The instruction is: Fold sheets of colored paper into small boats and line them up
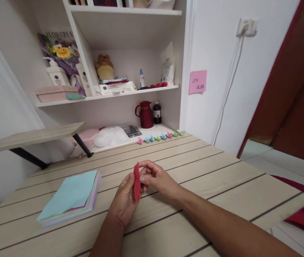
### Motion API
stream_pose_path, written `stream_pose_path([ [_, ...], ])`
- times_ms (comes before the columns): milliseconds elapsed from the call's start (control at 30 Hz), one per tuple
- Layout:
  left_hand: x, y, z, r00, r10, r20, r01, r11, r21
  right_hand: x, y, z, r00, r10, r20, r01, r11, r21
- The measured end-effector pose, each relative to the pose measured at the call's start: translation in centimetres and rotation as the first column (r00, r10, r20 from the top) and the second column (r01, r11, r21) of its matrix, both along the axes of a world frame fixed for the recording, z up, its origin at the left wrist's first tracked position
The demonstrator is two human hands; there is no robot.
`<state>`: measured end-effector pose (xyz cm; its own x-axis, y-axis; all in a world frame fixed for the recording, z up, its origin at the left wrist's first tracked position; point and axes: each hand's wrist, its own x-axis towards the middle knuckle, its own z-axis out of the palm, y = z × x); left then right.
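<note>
A narrow folded piece of red paper [136, 182] stands upright between both hands, just above the wooden table [221, 185]. My left hand [123, 201] grips its lower part from the left, fingers closed on it. My right hand [157, 176] pinches its upper edge from the right. A stack of coloured square paper sheets [71, 196], light blue on top, lies on the table left of my left hand.
A row of several small folded paper figures [160, 137] lines the table's far edge. Behind it are shelves with a dark red jug [146, 115], a dark bottle [157, 112] and boxes. A raised wooden board [31, 136] stands at left; a pink note [197, 81] is on the wall.
</note>
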<state>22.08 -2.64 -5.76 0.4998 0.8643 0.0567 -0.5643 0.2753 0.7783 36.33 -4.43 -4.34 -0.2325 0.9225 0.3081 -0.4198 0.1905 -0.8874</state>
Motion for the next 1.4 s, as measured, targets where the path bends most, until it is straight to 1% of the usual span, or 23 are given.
stream_pose_path([
  [233,0.06,0.02,0.09,1.000,0.001,-0.010,-0.001,1.000,-0.022,-0.05,0.38,-0.49,0.999,0.033,-0.026,-0.032,0.999,0.029],
  [433,0.32,-0.13,0.23,0.999,-0.034,0.016,0.034,0.999,-0.030,0.09,0.73,-0.69,0.999,0.040,-0.015,-0.040,0.999,0.002],
  [567,0.29,-0.14,0.42,1.000,-0.019,-0.001,0.019,0.999,-0.047,0.38,0.56,-0.66,0.998,0.065,-0.007,-0.065,0.998,0.001],
  [733,0.16,0.07,0.46,0.999,0.017,-0.030,-0.018,1.000,-0.021,0.38,0.29,-0.68,0.994,0.108,-0.012,-0.108,0.994,0.015],
  [900,0.18,0.35,0.21,0.999,-0.005,-0.041,0.005,1.000,-0.002,0.38,0.38,-0.78,0.989,0.146,-0.027,-0.146,0.989,0.016],
  [1267,0.10,0.13,0.37,0.997,0.018,-0.079,-0.021,0.999,-0.027,0.72,0.50,-0.57,0.992,0.126,0.026,-0.127,0.991,0.036],
  [1400,0.19,0.32,0.29,0.996,0.007,-0.092,-0.009,1.000,-0.023,0.78,0.56,-0.51,0.990,0.136,0.031,-0.137,0.990,0.038],
])
